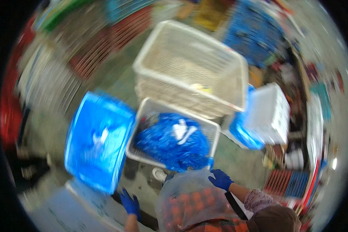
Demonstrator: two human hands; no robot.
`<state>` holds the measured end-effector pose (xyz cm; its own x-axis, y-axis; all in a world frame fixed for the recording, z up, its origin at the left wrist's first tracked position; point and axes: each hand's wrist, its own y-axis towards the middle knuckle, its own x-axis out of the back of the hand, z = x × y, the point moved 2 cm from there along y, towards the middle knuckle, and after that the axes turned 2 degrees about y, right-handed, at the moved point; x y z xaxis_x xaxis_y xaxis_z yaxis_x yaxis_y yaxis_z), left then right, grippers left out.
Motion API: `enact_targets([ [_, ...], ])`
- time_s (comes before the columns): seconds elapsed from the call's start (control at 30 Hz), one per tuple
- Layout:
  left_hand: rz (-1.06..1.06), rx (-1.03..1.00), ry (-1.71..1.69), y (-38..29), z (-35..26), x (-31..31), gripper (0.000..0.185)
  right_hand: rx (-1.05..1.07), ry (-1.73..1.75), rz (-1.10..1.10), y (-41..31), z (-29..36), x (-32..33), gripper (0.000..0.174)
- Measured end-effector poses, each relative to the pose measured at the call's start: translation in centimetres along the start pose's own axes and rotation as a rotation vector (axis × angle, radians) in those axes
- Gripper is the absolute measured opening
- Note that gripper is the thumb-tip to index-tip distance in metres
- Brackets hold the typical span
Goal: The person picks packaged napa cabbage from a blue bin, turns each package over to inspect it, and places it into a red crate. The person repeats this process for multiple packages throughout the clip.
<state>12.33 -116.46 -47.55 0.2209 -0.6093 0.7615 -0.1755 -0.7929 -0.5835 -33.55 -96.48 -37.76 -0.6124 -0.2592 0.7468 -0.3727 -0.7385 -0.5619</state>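
Observation:
My left hand [129, 204], in a blue glove, has its fingers apart and holds nothing, just below a bright blue-lined tub [97, 139] with a small white item inside. My right hand [221, 179], also in a blue glove, is by my clear plastic apron [182, 188], near the corner of a white plastic crate [174, 105]; its fingers look apart with nothing seen in them. Crumpled blue plastic film [168, 142] fills much of that crate, with white pieces [181, 130] on top. The picture is blurred.
A large white basket [191, 29] stands behind the crate. To the right are a white foam box [268, 113] with blue film and a white bucket [294, 159]. Red baskets [90, 55] and a pale stack [49, 84] are upper left; white boards or boxes [63, 208] lie lower left.

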Motion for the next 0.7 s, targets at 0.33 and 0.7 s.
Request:
enact_targets([
  [0.33, 0.423, -0.633, -0.220, -3.3, -23.2, 2.9, 0.046, -0.281, 0.507, -0.289, -15.7, -2.1, 2.8, 0.041],
  [0.7, 0.890, -1.261, -0.054, -27.1, -45.7, -3.6, 0.039, -0.755, 0.744, -0.985, -44.1, -4.1, -2.7, 0.032],
])
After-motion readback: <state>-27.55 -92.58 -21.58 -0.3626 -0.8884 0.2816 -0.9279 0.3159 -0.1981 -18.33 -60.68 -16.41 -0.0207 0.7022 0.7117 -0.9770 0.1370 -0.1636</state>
